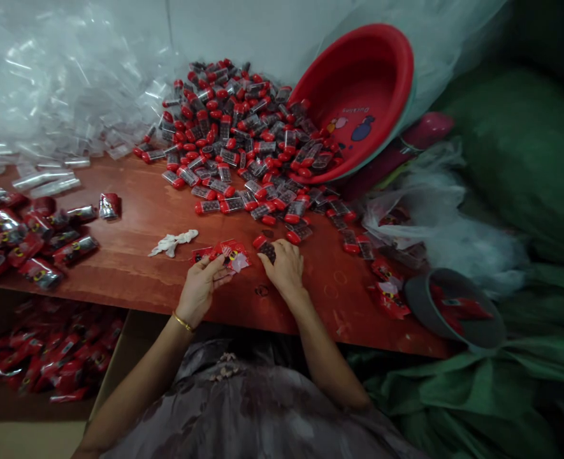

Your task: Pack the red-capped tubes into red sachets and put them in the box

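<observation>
**Hands at the near table edge: wrapper and capped item**

The red wrapper (231, 253) lay flat on the table (143, 210), near its front edge and directly ahead of the person. The left hand (200, 287) held the wrapper's near side, with fingers curled and the thumb pressed onto it. A gold bangle (183, 322) sat on the left wrist.

Just right of the wrapper, a small dark item with a red cap (265, 247) rested on the table. The right hand (286, 268) lay palm down over its near end, with fingertips touching it. Whether the fingers pinched the item or only rested on it could not be told.

A crumpled white scrap (174, 242) lay left of the wrapper, apart from both hands.

Beyond the hands, a pile (243, 140) of similar red-capped items covered the far middle of the table. A red basin (358, 102) stood tipped on its side at the pile's right edge, with its opening turned toward the pile.

Wrapped packs (33, 236) were gathered on the left end of the table. Clear sleeves (47, 95) were heaped behind them against the wall. More packs filled a box (52, 357) below the table's left side.

At the right front corner, a grey bowl (454, 309) held red wrappers, and loose wrappers (389, 293) lay beside it. Green sacks (515, 153) were stacked to the right.
</observation>
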Demonstrator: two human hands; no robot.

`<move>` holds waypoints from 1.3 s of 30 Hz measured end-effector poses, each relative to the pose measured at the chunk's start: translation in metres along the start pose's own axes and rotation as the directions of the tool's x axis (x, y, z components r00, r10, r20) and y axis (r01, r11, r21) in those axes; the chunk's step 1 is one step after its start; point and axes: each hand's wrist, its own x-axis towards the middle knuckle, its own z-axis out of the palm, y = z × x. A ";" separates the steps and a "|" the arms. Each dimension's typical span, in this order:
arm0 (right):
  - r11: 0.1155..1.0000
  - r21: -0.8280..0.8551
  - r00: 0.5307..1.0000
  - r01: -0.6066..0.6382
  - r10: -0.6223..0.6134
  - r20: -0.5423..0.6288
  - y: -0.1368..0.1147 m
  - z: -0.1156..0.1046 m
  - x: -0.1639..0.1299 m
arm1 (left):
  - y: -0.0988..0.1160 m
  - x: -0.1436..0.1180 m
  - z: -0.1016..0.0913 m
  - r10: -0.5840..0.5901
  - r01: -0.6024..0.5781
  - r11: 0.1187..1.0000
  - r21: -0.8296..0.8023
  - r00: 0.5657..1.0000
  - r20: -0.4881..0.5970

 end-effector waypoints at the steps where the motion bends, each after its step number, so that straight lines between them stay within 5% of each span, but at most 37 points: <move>1: 0.997 0.072 1.000 0.006 -0.006 -0.011 0.002 0.001 -0.003 | 0.000 -0.001 0.000 -0.003 0.003 1.000 -0.002 1.000 -0.003; 4: 0.883 0.467 0.999 -0.053 0.048 0.022 0.008 0.001 -0.012 | 0.003 -0.003 -0.001 -0.002 0.002 1.000 -0.013 1.000 -0.013; 8: 0.366 0.899 0.970 -0.239 0.051 0.237 0.011 -0.008 -0.027 | 0.006 -0.007 0.001 0.002 -0.001 1.000 -0.026 1.000 0.013; 12: 0.030 0.933 0.931 -0.359 -0.051 0.360 0.007 -0.018 -0.040 | 0.003 -0.010 0.006 -0.018 0.018 1.000 -0.023 0.999 0.036; 17: -0.171 0.875 0.889 -0.453 -0.161 0.429 0.007 -0.020 -0.047 | 0.000 -0.013 0.005 -0.041 0.043 0.999 -0.021 0.997 0.065; 21: -0.104 0.882 0.877 -0.460 -0.205 0.434 0.005 -0.021 -0.049 | 0.000 -0.012 0.002 -0.045 0.047 0.999 -0.023 0.995 0.084; 28: 0.347 0.864 0.873 -0.366 -0.193 0.447 -0.005 -0.039 -0.058 | 0.003 -0.014 0.000 -0.055 0.055 0.998 0.003 0.992 0.117; 31: 0.466 0.822 0.877 -0.328 -0.173 0.448 -0.011 -0.048 -0.060 | 0.001 -0.013 -0.001 -0.034 0.029 0.999 0.038 0.989 0.144; 39: 0.440 0.802 0.862 -0.404 -0.110 0.495 -0.014 -0.047 -0.060 | -0.001 -0.014 -0.002 0.042 -0.067 0.985 0.160 0.987 0.157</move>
